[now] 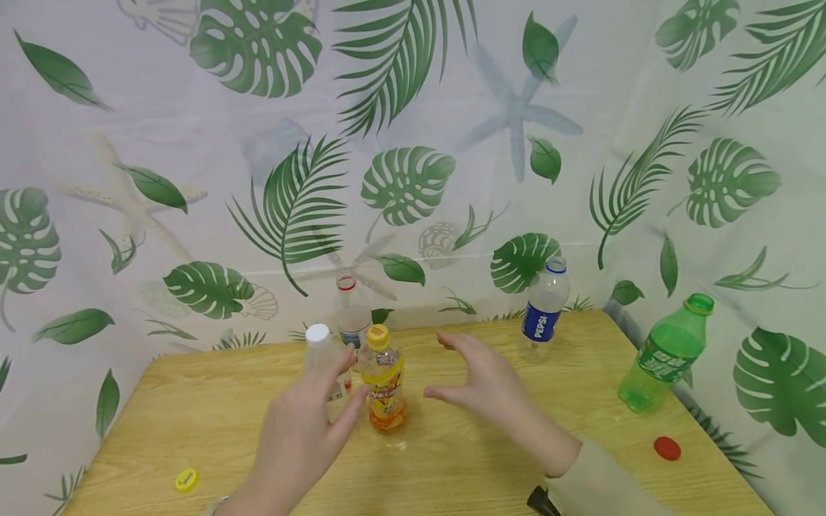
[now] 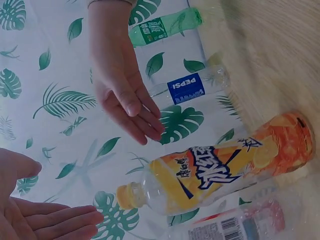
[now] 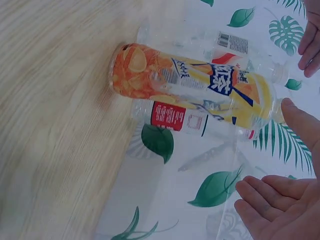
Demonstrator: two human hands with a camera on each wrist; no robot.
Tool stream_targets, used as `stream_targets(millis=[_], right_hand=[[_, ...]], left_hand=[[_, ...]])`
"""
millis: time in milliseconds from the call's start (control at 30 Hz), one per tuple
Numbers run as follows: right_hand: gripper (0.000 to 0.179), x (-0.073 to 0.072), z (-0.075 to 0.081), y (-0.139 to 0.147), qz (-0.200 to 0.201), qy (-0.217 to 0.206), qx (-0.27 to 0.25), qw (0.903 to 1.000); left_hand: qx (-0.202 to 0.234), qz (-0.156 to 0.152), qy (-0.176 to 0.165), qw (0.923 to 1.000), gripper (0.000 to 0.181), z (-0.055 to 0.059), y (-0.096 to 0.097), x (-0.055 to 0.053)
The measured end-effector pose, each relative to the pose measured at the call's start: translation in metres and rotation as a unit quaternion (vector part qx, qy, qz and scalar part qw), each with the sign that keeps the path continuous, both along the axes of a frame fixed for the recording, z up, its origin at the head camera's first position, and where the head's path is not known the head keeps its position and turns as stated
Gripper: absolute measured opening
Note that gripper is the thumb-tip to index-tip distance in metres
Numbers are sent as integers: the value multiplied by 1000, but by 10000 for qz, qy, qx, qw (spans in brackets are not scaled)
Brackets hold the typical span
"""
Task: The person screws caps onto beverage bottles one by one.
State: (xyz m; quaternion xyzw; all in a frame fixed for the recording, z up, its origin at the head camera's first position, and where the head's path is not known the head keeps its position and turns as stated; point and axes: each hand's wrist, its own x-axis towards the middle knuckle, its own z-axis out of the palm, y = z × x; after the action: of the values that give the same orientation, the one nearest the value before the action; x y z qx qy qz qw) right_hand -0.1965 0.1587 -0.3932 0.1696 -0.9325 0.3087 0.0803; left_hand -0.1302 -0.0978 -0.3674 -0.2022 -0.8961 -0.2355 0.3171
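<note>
1. Nearest, a yellow cap (image 1: 186, 479) lies on the left front of the wooden table (image 1: 445, 466); a red cap (image 1: 667, 448) lies near its right edge.
2. The left hand (image 1: 300, 426) reaches in with fingers loosely extended, near the tea bottle and holding nothing.
3. The right hand (image 1: 480, 376) hangs opposite, palm inward, its thumb and fingers spread around nothing. The two hands are well apart.
4. Between them, nearer the left, the tea bottle (image 1: 386, 393) stands upright on the table, its yellow top on and its label yellow and orange.
5. A white-capped bottle (image 1: 318, 354) stands just behind it to the left, partly hidden by the left hand.
6. To the far right stands a green bottle (image 1: 665, 357).
7. Farther back are a Pepsi bottle (image 1: 540, 322) and a clear bottle with a red neck ring (image 1: 351, 315).
8. Behind everything hangs a leaf-patterned cloth (image 1: 432, 107).
</note>
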Motion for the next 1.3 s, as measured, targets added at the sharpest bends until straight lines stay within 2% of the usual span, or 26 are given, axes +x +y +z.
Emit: stream_targets(millis=[200,300,533,833,1100,1300], right_hand=[[74,1,-5,15,-62,151,244,9996],[65,2,-6,21,-2,341,409,9986],[58,2,-12,34,-80,657,744,9950],[55,8,-17,56,-279,489,960,9938],[56,12,-26,84,-533,211,1049,9928],[56,13,-28,105,-662,153,1073,9919]], left_hand=[[-218,-102,379,9990,49,17,-8,-10],[-251,-72,387,9989,46,27,-12,-19],[-241,-38,32,9997,45,42,-22,-39],[-231,113,-459,9986,49,56,-32,-63],[-108,217,-1045,9942,56,60,-44,-87],[26,220,-1279,9915,60,58,-58,-109]])
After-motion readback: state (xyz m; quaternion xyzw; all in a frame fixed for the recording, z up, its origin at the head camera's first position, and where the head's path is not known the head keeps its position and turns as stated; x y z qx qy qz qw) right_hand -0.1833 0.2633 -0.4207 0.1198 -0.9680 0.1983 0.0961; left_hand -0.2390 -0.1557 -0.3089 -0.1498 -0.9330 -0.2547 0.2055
